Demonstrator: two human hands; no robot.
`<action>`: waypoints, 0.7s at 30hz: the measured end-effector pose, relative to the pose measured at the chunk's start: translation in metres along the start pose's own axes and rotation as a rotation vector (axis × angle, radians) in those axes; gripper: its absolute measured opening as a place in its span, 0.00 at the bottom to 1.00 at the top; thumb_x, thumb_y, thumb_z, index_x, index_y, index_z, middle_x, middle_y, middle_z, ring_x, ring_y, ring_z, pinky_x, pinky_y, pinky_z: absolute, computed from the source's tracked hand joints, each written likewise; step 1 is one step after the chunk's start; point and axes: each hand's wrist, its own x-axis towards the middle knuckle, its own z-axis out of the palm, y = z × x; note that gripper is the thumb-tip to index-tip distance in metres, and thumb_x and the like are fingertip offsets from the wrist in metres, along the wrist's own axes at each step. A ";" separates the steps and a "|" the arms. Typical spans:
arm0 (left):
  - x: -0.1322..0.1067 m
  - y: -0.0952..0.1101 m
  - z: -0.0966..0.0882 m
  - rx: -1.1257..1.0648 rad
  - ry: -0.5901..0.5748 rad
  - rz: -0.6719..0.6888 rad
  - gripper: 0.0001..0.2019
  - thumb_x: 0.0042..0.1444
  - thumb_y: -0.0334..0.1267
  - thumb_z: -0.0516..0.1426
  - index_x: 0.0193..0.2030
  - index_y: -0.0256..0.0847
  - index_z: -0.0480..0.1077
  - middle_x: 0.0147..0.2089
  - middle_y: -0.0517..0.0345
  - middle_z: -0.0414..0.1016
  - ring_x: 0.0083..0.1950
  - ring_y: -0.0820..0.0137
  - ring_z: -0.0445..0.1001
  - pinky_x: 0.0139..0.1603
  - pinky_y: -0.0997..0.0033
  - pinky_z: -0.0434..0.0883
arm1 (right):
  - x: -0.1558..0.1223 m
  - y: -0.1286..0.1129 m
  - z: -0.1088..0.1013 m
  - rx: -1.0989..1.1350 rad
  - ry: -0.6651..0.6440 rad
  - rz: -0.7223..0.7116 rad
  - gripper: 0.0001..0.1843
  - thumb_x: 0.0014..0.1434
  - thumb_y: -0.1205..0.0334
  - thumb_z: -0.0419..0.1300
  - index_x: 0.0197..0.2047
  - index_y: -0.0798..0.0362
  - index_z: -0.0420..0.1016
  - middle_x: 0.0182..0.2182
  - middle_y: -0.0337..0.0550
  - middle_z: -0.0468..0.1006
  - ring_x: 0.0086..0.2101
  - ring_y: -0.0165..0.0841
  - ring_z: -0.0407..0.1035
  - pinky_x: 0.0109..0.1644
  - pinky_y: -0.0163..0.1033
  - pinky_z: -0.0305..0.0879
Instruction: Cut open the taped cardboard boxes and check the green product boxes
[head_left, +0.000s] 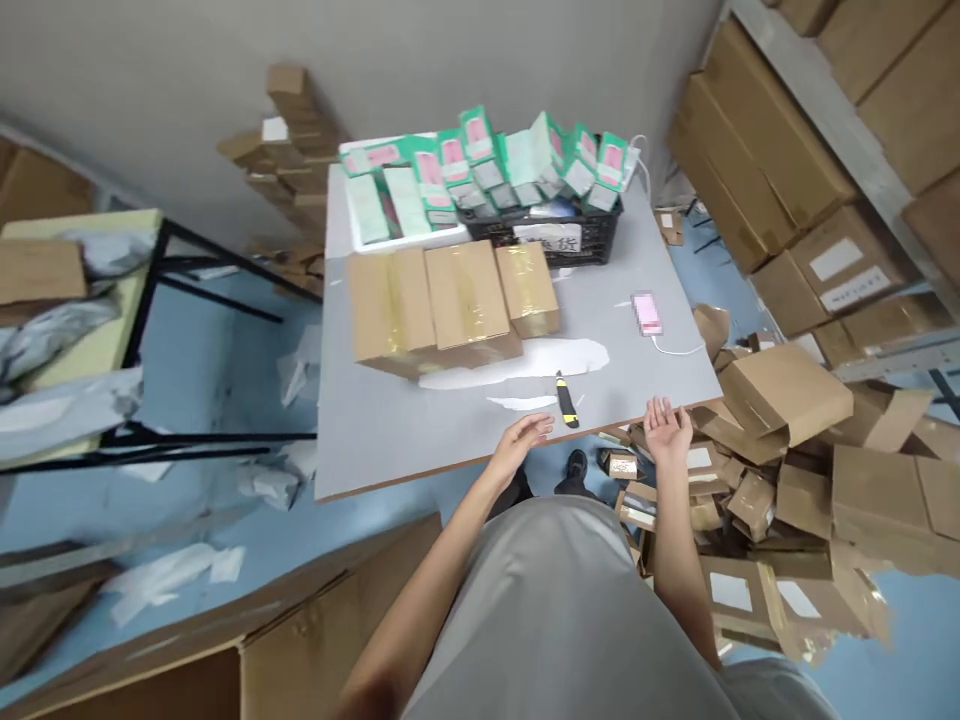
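Observation:
My left hand [523,440] hovers at the front edge of the grey table [405,430], fingers stretched out and nothing in them. Just to its right lies a black and yellow utility knife [566,400]. My right hand [667,430] is palm up with fingers apart, near the table's front right edge, and it holds nothing. Three taped cardboard boxes, a large one [394,305], a middle one [466,295] and a small one [528,290], stand side by side beyond the knife. A phone [646,313] with a white cable lies at the right.
Green and white packages fill a white tray [409,240] and a black crate [592,240] at the back. Cardboard boxes [787,395] are heaped on the floor at right, below a loaded shelf [802,60]. A black-legged table [142,290] stands left; an open carton [300,640] is beside me.

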 end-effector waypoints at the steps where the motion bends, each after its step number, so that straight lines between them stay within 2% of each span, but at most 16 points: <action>1: -0.003 0.001 -0.020 -0.034 0.054 0.007 0.36 0.48 0.65 0.76 0.57 0.43 0.84 0.68 0.36 0.84 0.68 0.45 0.83 0.74 0.41 0.73 | -0.003 0.015 0.022 -0.042 -0.043 0.027 0.16 0.71 0.47 0.60 0.52 0.45 0.81 0.59 0.50 0.87 0.61 0.37 0.83 0.59 0.45 0.85; 4: -0.006 0.007 -0.078 -0.129 0.189 0.052 0.37 0.47 0.66 0.75 0.57 0.42 0.84 0.68 0.35 0.84 0.67 0.46 0.83 0.74 0.42 0.73 | -0.015 0.061 0.086 -0.157 -0.153 0.095 0.14 0.72 0.49 0.61 0.52 0.46 0.81 0.58 0.49 0.88 0.59 0.36 0.84 0.58 0.42 0.85; 8: -0.007 0.023 -0.152 -0.210 0.303 0.120 0.36 0.49 0.65 0.74 0.57 0.42 0.83 0.68 0.34 0.84 0.68 0.46 0.83 0.74 0.44 0.73 | -0.039 0.124 0.161 -0.282 -0.277 0.116 0.14 0.71 0.49 0.63 0.53 0.46 0.82 0.57 0.48 0.88 0.58 0.36 0.84 0.57 0.41 0.85; 11: -0.008 0.036 -0.206 -0.242 0.359 0.154 0.35 0.51 0.65 0.73 0.58 0.43 0.82 0.69 0.36 0.83 0.68 0.48 0.83 0.73 0.46 0.73 | -0.059 0.171 0.207 -0.375 -0.357 0.098 0.14 0.70 0.48 0.65 0.52 0.45 0.82 0.56 0.46 0.89 0.58 0.38 0.84 0.58 0.43 0.85; 14: -0.010 0.046 -0.252 -0.274 0.396 0.159 0.34 0.50 0.63 0.73 0.58 0.43 0.82 0.69 0.37 0.83 0.68 0.48 0.83 0.73 0.47 0.74 | -0.078 0.214 0.242 -0.420 -0.414 0.086 0.14 0.69 0.48 0.66 0.52 0.45 0.83 0.56 0.46 0.89 0.58 0.38 0.84 0.58 0.44 0.85; 17: -0.007 0.057 -0.285 -0.293 0.402 0.154 0.33 0.50 0.61 0.73 0.57 0.42 0.82 0.68 0.37 0.84 0.67 0.49 0.83 0.73 0.48 0.74 | -0.094 0.247 0.267 -0.440 -0.442 0.095 0.12 0.69 0.51 0.66 0.52 0.45 0.83 0.55 0.45 0.90 0.57 0.37 0.84 0.58 0.43 0.85; 21: 0.001 0.072 -0.304 -0.293 0.373 0.168 0.32 0.51 0.59 0.73 0.57 0.42 0.82 0.67 0.38 0.85 0.67 0.50 0.83 0.74 0.47 0.74 | -0.102 0.266 0.284 -0.451 -0.432 0.107 0.10 0.70 0.53 0.66 0.51 0.46 0.84 0.54 0.44 0.90 0.54 0.36 0.85 0.55 0.40 0.84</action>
